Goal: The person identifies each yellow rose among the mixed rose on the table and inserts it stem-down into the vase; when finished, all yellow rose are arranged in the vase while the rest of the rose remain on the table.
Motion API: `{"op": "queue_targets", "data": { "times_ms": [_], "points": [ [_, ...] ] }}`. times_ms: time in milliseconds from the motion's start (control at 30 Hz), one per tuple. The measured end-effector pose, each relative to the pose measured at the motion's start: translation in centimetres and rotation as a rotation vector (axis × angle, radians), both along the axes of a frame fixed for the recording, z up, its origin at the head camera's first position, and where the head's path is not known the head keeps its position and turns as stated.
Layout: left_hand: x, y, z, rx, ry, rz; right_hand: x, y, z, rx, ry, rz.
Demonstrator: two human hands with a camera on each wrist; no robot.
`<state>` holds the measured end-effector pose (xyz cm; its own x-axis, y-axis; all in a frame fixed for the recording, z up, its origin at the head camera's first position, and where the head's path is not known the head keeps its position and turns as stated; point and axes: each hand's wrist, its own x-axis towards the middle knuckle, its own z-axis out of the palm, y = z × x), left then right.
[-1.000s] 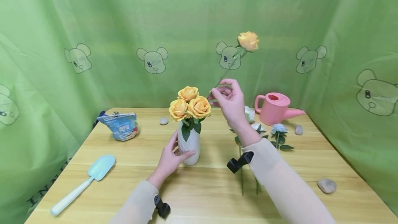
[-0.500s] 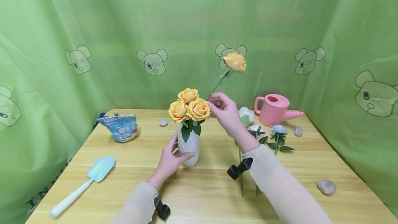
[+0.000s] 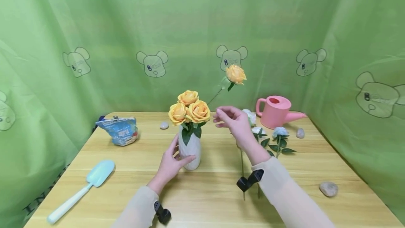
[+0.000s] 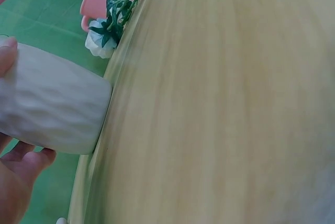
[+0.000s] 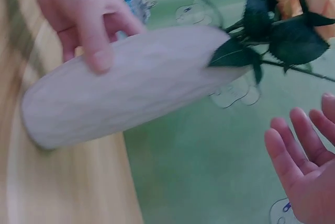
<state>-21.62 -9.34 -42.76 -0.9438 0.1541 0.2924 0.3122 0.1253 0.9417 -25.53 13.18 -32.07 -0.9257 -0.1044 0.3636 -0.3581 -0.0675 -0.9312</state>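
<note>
My left hand (image 3: 169, 163) holds the white textured vase (image 3: 191, 153) round its lower half, thumb in front. Three yellow-orange roses (image 3: 198, 111) cluster low at its mouth, with dark green leaves below. Another yellow-orange rose (image 3: 235, 74) leans up to the right on a long thin stem, which runs into the vase mouth in the right wrist view. My right hand (image 3: 237, 124) is just right of the blooms, apart from the stem. Its fingers (image 5: 303, 135) are relaxed in the right wrist view, with nothing between them.
White and pale blue roses (image 3: 280, 132) lie at the right by a pink watering can (image 3: 274, 112). A grey stone (image 3: 329, 189) is at front right, smaller stones farther back. At left are a light blue trowel (image 3: 100, 173) and a crumpled blue bag (image 3: 123, 131).
My right hand has gone down with the rose stem, let go of it and drawn back right. The rose has sunk lower and now leans from the vase. The left hand stays put.
</note>
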Motion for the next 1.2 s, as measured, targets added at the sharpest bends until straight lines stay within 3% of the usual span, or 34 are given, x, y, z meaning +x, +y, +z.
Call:
{"op": "queue_targets", "data": {
  "times_ms": [267,400,567,700,933,1200],
  "points": [
    [0.0,-0.4,-0.1,0.004,-0.012,-0.009,-0.1,-1.8,2.3,-0.207,0.123,-0.118],
    [0.1,-0.3,-0.1,0.019,-0.010,-0.014,-0.1,-2.8,3.0,-0.348,0.097,-0.118],
    [0.1,-0.1,0.0,0.020,-0.005,-0.016,-0.4,-3.4,3.5,-0.414,0.017,-0.104],
    [0.0,0.0,0.1,0.015,-0.001,-0.021,-0.8,-3.5,3.6,-0.375,-0.067,-0.091],
    [0.0,-0.8,0.3,-0.059,-0.014,-0.038,-1.1,-3.4,2.7,-0.093,-0.142,-0.031],
    [0.4,-5.1,-0.9,-0.131,-0.042,-0.015,-0.8,-1.5,1.0,-0.016,-0.157,0.044]
  ]
}}
